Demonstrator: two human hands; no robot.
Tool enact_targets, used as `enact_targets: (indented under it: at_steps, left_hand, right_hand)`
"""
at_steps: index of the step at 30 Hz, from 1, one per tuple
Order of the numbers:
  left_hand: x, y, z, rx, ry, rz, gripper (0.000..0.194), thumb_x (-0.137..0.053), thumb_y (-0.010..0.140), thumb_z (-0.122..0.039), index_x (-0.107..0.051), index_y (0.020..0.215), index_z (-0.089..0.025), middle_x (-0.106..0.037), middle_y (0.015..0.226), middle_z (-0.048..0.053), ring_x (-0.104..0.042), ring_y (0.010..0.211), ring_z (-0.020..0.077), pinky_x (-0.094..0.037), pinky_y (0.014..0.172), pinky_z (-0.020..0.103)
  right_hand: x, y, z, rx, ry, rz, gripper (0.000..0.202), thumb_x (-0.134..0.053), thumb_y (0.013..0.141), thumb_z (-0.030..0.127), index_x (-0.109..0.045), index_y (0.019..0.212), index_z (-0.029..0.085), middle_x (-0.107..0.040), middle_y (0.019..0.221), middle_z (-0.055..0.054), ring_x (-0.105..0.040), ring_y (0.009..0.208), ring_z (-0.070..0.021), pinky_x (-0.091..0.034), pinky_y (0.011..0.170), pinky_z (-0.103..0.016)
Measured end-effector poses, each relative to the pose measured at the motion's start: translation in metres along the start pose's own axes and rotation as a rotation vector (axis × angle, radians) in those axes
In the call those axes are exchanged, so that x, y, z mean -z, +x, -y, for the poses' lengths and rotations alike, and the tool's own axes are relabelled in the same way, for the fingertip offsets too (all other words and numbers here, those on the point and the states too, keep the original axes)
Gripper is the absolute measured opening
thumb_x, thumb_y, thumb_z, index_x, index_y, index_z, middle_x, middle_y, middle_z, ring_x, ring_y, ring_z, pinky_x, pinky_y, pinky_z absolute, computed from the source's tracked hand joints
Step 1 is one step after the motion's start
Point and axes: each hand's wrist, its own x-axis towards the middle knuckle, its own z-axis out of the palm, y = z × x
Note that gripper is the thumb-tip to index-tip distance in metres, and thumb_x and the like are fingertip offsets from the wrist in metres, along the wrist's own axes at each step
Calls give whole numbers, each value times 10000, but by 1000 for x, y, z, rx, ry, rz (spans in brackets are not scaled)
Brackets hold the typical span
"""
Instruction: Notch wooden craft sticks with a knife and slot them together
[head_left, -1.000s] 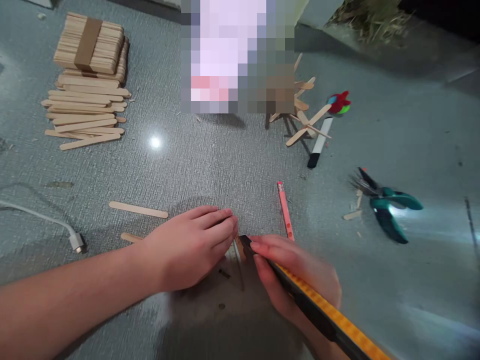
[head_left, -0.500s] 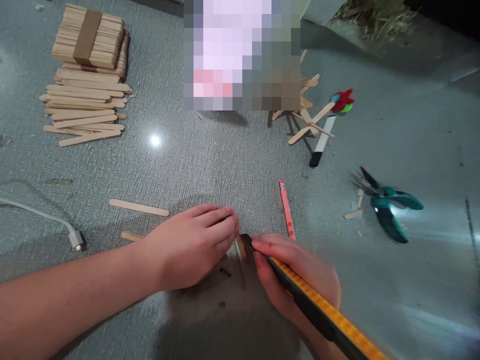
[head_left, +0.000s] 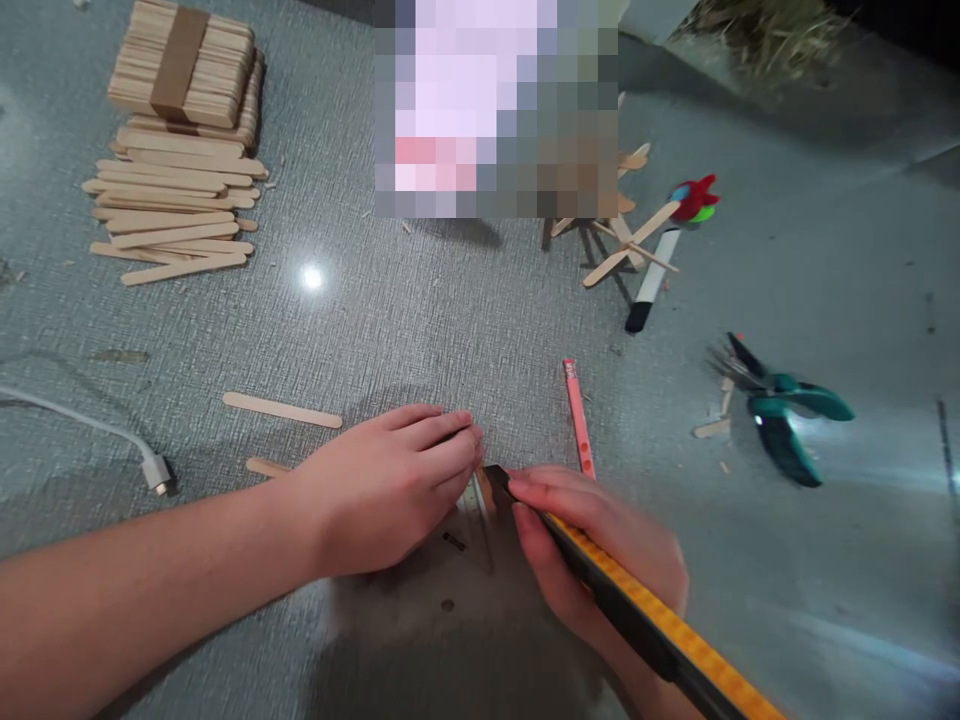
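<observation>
My right hand (head_left: 600,550) is wrapped round a yellow and black utility knife (head_left: 637,600), which slants up to the left with its tip end beside my left fingertips. My left hand (head_left: 405,480) presses down on the table, fingers together and bent. A short wood-coloured end of a craft stick (head_left: 487,490) shows between its fingertips and the knife; the rest is hidden under the hand. One loose craft stick (head_left: 282,410) lies just beyond my left wrist, and another stick (head_left: 267,467) is partly covered by it.
Craft sticks (head_left: 176,220) lie piled at upper left, below banded bundles (head_left: 180,65). A white cable (head_left: 90,420) is at left. Rightward are a pink pencil-like stick (head_left: 578,420), a white marker (head_left: 654,280), joined sticks (head_left: 626,240) and green-handled pliers (head_left: 787,420). A blurred patch hides the top middle.
The whole view has shifted slightly, with most things a little further right. Both hands keep nearly the same pose, and the knife stays in my right hand.
</observation>
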Motion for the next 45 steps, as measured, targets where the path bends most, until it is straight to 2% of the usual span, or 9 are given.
enact_targets:
  at_steps: [12, 20, 26, 34, 41, 45]
  left_hand:
    - [0, -1, 1, -5, 9, 2, 319, -443, 997, -190, -677, 1177, -72, -665, 1292, 94, -590, 1253, 251, -488, 1091, 390]
    - [-2, -1, 1, -13, 6, -20, 307, -459, 1005, -200, -682, 1161, -58, -661, 1277, 107, -590, 1251, 258, -468, 1108, 385]
    - [-2, -2, 0, -25, 28, -19, 320, -441, 1003, -193, -680, 1168, -59, -655, 1274, 109, -582, 1254, 255, -471, 1104, 382]
    - [-3, -2, 0, -26, 27, -28, 257, -492, 989, -199, -708, 1057, -79, -651, 1254, 111, -589, 1239, 248, -459, 1104, 375]
    - [-1, -2, 0, -33, 26, -30, 285, -455, 1000, -195, -717, 1036, -87, -656, 1252, 107, -594, 1230, 248, -467, 1101, 376]
    - [0, -3, 1, -40, 37, -15, 286, -457, 1001, -201, -718, 1040, -92, -644, 1275, 108, -578, 1254, 253, -461, 1110, 386]
  right_hand:
    - [0, -2, -4, 39, -4, 2, 228, -597, 875, 75, -644, 1032, 234, -761, 919, -15, -743, 785, -152, -629, 727, -264]
    - [1, -6, -3, 36, -54, -17, 238, -653, 836, 74, -673, 1025, 217, -764, 977, -47, -746, 848, -170, -633, 809, -291]
    - [7, -5, -2, 88, -65, 46, 237, -593, 866, 161, -671, 1089, 185, -761, 1018, -96, -751, 915, -210, -640, 821, -331]
    - [8, -7, -2, 2, -18, 40, 287, -555, 866, 147, -680, 1119, 201, -761, 1065, -84, -746, 971, -229, -629, 876, -378]
    - [5, -7, -3, 24, -75, 13, 294, -648, 833, 87, -669, 1092, 224, -772, 1011, -62, -760, 884, -208, -648, 817, -353]
    - [4, -2, 0, 46, -65, 9, 288, -632, 836, 55, -659, 1063, 231, -766, 966, -51, -758, 838, -192, -654, 777, -325]
